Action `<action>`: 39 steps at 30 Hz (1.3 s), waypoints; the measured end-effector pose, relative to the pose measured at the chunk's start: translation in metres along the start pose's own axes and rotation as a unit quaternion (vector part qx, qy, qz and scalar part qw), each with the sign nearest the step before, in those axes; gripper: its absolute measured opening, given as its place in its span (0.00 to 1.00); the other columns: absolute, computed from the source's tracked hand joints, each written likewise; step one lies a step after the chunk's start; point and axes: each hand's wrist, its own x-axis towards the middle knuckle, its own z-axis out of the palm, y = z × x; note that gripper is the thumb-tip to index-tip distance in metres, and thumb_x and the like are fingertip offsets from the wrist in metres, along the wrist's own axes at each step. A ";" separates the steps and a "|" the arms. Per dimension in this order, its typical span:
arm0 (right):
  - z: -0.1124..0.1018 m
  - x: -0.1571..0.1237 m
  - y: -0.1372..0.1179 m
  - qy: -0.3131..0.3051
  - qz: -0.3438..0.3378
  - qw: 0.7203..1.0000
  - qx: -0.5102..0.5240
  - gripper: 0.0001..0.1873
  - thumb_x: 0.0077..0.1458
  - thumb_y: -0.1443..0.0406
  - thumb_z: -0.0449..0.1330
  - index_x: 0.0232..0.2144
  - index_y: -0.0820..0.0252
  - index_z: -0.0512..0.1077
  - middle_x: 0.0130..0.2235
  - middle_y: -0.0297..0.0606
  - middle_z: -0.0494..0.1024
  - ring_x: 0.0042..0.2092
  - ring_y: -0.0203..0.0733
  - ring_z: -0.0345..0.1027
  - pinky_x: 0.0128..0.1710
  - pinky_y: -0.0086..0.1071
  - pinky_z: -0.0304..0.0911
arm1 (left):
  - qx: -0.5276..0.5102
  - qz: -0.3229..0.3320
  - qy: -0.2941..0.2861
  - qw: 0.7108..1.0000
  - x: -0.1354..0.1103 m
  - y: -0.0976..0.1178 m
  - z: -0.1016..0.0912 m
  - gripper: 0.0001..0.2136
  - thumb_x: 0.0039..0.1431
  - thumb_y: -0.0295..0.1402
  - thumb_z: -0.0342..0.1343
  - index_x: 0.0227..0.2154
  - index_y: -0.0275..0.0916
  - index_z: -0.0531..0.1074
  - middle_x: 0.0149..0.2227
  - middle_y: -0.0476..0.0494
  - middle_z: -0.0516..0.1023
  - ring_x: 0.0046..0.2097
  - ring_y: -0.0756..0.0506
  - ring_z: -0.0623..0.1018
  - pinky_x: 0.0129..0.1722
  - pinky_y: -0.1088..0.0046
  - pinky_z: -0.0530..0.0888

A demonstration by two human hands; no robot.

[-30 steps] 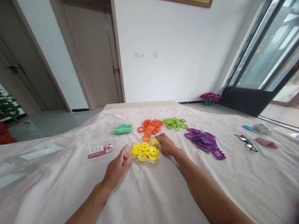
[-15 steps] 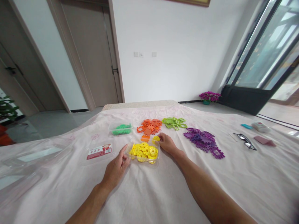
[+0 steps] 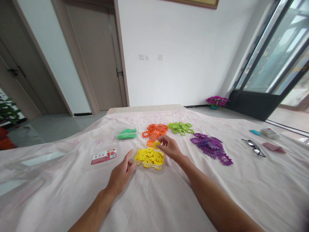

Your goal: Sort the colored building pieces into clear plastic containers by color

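The right hand (image 3: 170,147) pinches a yellow notched disc (image 3: 156,145) between thumb and fingers, over the far right of a clear plastic tub (image 3: 159,170) of yellow discs (image 3: 148,157). The left hand (image 3: 121,174) touches the tub's left side — whether it grips, I cannot tell. Just beyond the tub lie orange toothed pieces (image 3: 155,131); purple ones (image 3: 210,146) lie right — all on pale cloth (image 3: 149,206).

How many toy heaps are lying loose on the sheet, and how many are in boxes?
Loose on the pale fabric sheet: 3 (orange toothed plastic pieces, lime-green toothed plastic pieces, purple toothed plastic pieces)
Boxed: 2 (yellow flower-shaped plastic pieces in a clear plastic box, green plastic pieces in a second clear plastic box)
Total: 5 heaps
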 end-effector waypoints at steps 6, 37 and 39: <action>0.000 -0.004 -0.002 -0.006 -0.046 0.998 -0.041 0.04 0.54 0.63 0.60 0.30 0.58 0.74 0.31 0.35 0.77 0.31 0.36 0.67 0.33 0.30 0.61 | 0.002 0.002 0.004 1.000 -0.001 0.001 0.000 0.28 0.68 0.42 0.44 0.68 0.43 0.52 0.41 0.48 0.80 0.39 0.45 0.80 0.42 0.71 0.70; 0.002 -0.009 0.018 -0.025 0.051 0.998 0.018 0.23 0.64 0.49 0.52 0.34 0.59 0.77 0.32 0.38 0.80 0.34 0.42 0.71 0.34 0.31 0.65 | -0.001 -0.003 0.008 1.000 -0.001 0.003 -0.002 0.28 0.67 0.41 0.45 0.68 0.45 0.53 0.43 0.48 0.81 0.39 0.47 0.80 0.43 0.72 0.72; 0.002 -0.009 0.022 -0.009 0.050 0.998 0.021 0.25 0.65 0.49 0.49 0.35 0.60 0.78 0.34 0.39 0.80 0.34 0.42 0.71 0.35 0.32 0.65 | 0.007 0.001 0.018 1.000 -0.001 0.002 -0.001 0.27 0.67 0.40 0.46 0.67 0.45 0.55 0.44 0.47 0.81 0.39 0.47 0.80 0.43 0.72 0.72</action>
